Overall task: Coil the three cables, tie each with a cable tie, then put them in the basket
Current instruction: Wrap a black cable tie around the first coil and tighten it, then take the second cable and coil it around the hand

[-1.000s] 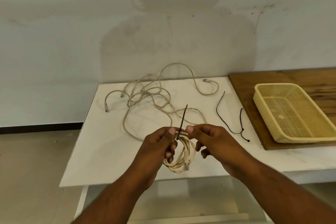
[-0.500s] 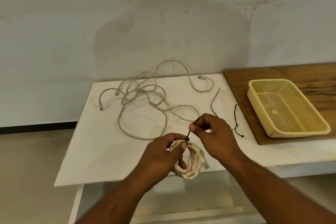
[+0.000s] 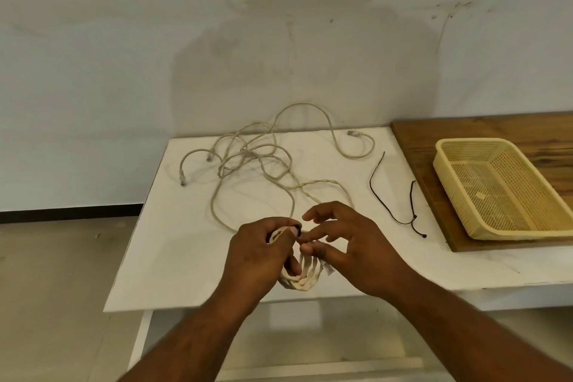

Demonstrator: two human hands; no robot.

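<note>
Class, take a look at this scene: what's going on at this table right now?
A person is bundling cables. The left hand holds a coiled cable with a black cable tie at its top. The right hand, fingers spread, is beside the tie. Loose cables lie tangled on the white table, with two spare ties to their right. The yellow basket holds no cable yet.

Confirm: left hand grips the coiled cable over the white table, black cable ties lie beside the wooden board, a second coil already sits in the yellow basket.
Wrong on one point: the head view shows no cable in the yellow basket. The left hand does grip the coiled cable over the white table; black cable ties lie beside the wooden board.
</note>
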